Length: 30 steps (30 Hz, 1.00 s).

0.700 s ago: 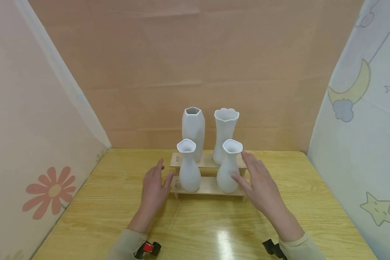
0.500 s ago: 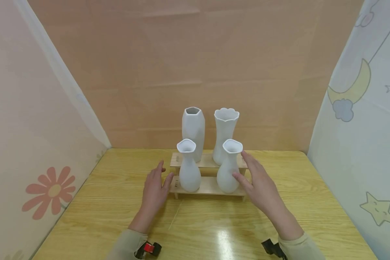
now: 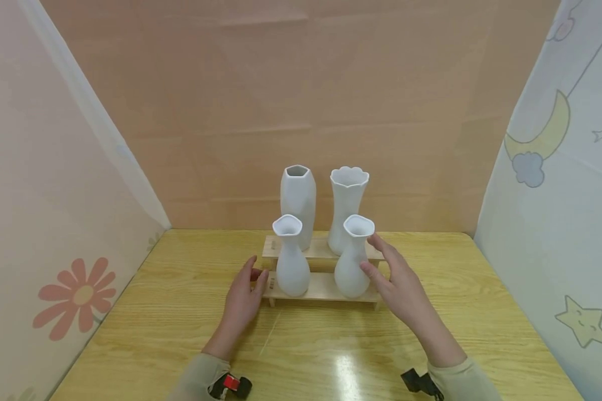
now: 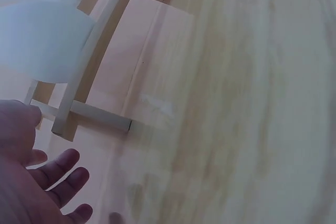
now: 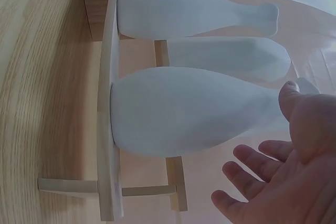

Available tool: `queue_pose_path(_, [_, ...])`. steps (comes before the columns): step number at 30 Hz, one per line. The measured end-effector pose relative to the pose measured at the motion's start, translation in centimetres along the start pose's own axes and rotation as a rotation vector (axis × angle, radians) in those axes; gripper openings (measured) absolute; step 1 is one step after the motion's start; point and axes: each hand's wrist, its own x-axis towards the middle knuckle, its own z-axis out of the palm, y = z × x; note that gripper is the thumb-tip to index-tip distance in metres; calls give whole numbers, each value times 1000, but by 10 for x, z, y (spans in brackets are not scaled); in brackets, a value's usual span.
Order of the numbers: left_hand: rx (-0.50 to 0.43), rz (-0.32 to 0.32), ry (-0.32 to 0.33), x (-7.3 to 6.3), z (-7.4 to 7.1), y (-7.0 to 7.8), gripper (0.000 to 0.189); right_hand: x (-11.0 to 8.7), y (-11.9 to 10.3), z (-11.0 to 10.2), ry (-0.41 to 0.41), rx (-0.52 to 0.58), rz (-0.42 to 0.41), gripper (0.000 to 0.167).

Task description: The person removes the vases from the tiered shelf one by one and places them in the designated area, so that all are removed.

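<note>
Four-sided order shows on a two-step wooden stand [image 3: 322,287], with white vases upright on both steps. On the lower step are two round-bellied vases, a left one [image 3: 293,272] and a right one [image 3: 351,273]. Behind them, the upper step bears a faceted vase [image 3: 298,200] and a scallop-rimmed vase [image 3: 345,209]. My left hand [image 3: 243,296] is at the stand's left end, thumb close to the lower step, fingers loosely bent and holding nothing. Beside the front right vase, my right hand [image 3: 405,289] is spread, its thumb overlapping the belly in the head view; the right wrist view shows its fingers extended.
The stand rests on a wood-grain table [image 3: 301,345]. A plain tan backdrop [image 3: 301,111] rises behind it. Printed cloth walls flank the table, a flower panel [image 3: 80,167] on the left and a moon-and-star panel [image 3: 557,234] on the right.
My left hand has shifted slightly right and nearer the stand's left end, its fingers bending more. The right hand has moved slightly left. Vases and stand have stayed in place.
</note>
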Motion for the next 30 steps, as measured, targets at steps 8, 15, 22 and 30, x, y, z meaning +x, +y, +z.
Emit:
queue_pose_path(8, [-68, -34, -11, 0, 8, -10, 56, 4, 3, 5, 12, 91, 52, 75])
queue_pose_path(15, [-132, -7, 23, -1, 12, -20, 47, 8, 6, 8, 10, 180, 56, 74])
queue_pose_path(22, [-194, -36, 37, 0, 14, -29, 37, 11, 7, 11, 11, 223, 61, 71])
queue_pose_path(30, [-234, -22, 41, 1, 16, -31, 29, 13, 3, 12, 5, 275, 82, 67])
